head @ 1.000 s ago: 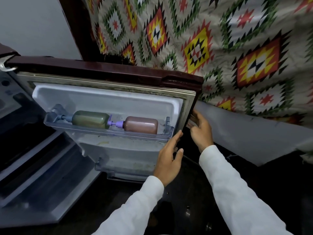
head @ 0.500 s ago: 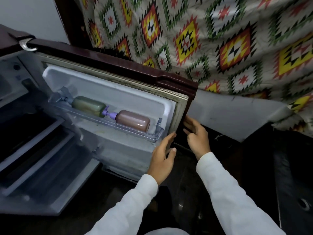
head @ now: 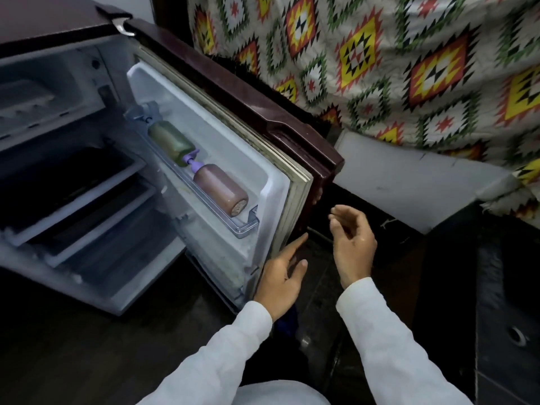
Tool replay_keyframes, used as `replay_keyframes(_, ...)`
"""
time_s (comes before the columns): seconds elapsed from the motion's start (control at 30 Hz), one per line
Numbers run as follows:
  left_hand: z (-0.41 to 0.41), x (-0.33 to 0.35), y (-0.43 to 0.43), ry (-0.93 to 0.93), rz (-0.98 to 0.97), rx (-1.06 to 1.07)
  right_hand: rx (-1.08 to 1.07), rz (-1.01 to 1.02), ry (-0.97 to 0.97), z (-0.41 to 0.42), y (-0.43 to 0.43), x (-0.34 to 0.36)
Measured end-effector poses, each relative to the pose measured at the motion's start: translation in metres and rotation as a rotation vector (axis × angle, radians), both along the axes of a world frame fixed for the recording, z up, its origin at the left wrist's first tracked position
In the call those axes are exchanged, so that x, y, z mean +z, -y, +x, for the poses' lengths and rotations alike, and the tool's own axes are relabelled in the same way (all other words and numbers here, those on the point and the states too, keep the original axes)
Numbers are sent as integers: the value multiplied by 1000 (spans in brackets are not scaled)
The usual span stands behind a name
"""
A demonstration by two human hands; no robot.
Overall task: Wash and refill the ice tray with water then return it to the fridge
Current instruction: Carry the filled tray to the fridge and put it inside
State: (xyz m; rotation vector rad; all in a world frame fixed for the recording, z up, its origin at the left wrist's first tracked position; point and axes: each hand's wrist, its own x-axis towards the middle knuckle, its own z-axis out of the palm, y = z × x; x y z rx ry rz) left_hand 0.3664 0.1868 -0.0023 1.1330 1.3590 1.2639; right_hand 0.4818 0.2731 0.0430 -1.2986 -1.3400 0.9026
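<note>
Cloth (head: 380, 54): hangs across the upper right; cream, printed with yellow, red, green and black diamonds.
Wall (head: 143, 7): pale grey sliver at the top, just left of a dark upright post (head: 169, 13).
Panel (head: 409, 182): grey-white board under the cloth's lower edge, lightly scuffed.
Floor (head: 73, 346): dark, glossy, faint reflections.
Slab (head: 511, 287): dark surface at far right, bearing a round metal fitting (head: 517, 336).
Light: dim, cool.

Pretty sure home, lived-in room corner, not shop or lab. Small maroon fridge (head: 58, 21) at left of frame, top seen from above, door (head: 292, 127) open. Two pump bottles lying in door shelf (head: 245, 226): green bottle (head: 171, 141), brown bottle (head: 220, 191). Bright diamond-pattern cloth (head: 409, 68) draped across upper right, pale wall (head: 409, 182) below it. Dark glossy surface (head: 73, 346) along bottom.
</note>
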Motion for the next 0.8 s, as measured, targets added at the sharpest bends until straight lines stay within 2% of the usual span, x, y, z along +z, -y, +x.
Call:
replay_keyframes(0.07,-5,-3,10,-3,-15,-16,-30,-62,-37,-7,-3,-5)
replay_keyframes(0.17,-12,-4,22,-17,-40,-75,125,-164,0,-17,-9,-12)
replay_keyframes(0.33,-22,-1,38,-82,-51,-78,405,-180,68,-42,3,-14)
replay_keyframes(0.47,-31,-7,52,-169,-66,-89,514,-144,90,-59,19,-17)
replay_keyframes(0.6,-39,-14,63,-227,-95,7,657,-88,158,-69,28,-22)
replay_keyframes(0.8,-64,-15,83,-157,-123,218,951,-122,155,-105,38,-13)
